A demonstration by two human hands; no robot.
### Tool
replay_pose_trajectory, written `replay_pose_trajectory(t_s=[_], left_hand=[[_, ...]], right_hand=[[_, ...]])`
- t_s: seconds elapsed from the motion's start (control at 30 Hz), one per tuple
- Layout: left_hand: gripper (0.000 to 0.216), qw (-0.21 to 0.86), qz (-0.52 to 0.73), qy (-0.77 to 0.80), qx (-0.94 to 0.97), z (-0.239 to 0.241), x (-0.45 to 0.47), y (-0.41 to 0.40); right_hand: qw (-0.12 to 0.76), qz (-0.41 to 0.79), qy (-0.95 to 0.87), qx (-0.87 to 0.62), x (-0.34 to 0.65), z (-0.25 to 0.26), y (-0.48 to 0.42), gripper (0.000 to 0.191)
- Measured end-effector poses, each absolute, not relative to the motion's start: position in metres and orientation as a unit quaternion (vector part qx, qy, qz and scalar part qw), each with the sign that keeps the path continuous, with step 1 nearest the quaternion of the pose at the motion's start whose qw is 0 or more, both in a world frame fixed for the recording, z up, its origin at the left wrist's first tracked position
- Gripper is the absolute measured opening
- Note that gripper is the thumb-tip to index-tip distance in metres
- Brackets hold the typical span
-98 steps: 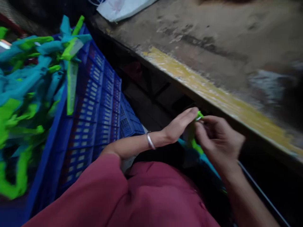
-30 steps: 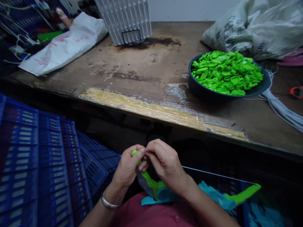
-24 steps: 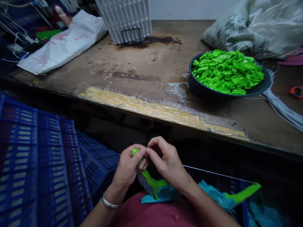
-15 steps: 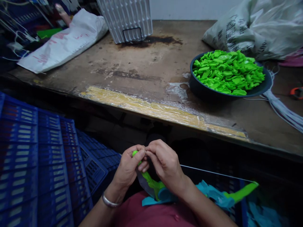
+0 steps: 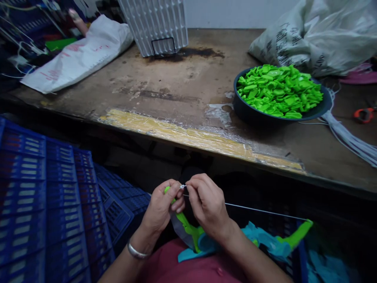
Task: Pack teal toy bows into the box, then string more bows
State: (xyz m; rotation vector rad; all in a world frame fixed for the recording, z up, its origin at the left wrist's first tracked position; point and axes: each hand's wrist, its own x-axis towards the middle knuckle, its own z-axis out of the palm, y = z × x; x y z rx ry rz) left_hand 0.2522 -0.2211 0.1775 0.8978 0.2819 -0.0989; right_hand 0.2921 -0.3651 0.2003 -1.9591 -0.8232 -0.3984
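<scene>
My left hand (image 5: 161,206) is closed around the end of a bright green plastic piece (image 5: 185,224), thumb and forefinger pinching a small white knot or loop beside it. My right hand (image 5: 207,206) pinches the short white end of the string just right of that loop. The white string (image 5: 265,211) runs from behind my right hand to the tip of another green piece (image 5: 300,234) at the lower right. Turquoise parts (image 5: 191,254) join the green piece by my lap, and more turquoise pieces (image 5: 262,237) lie behind my right forearm.
On the worn table (image 5: 173,78) stands a dark round basin (image 5: 326,104) heaped with green pieces. Near it are a bundle of white strings (image 5: 347,135), orange-handled scissors (image 5: 363,115) and a white sack (image 5: 321,39). Blue crates (image 5: 55,196) stand at the left.
My right hand has drawn slightly away from my left, and the white loop now shows between them. The green piece at the far right has shifted a little leftward; the view has moved slightly.
</scene>
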Motion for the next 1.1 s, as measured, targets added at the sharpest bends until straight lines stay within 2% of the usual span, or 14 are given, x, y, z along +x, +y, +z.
replay_pose_trajectory(t_s=[0.13,0.33,0.63,0.83,1.1], left_hand=[[0.043,0.887,-0.053,0.136,0.439,0.176,0.251,-0.222],[0.04,0.887,-0.047,0.119,0.443,0.177,0.254,-0.225],[0.038,0.884,-0.048,0.08,0.459,0.18,0.261,-0.227],[0.037,0.883,-0.073,0.07,0.458,0.177,0.264,-0.234],[0.041,0.901,-0.112,0.033,0.419,0.172,0.271,-0.244]], right_hand=[[0.478,-0.085,-0.357,-0.798,0.291,0.206,-0.365,0.013],[0.486,-0.056,-0.348,-0.8,0.294,0.21,-0.367,0.012],[0.314,-0.146,-0.351,-0.87,0.283,0.215,-0.388,0.016],[0.274,-0.137,-0.332,-0.892,0.281,0.215,-0.393,0.016],[0.184,-0.197,-0.328,-0.905,0.274,0.223,-0.406,0.022]])
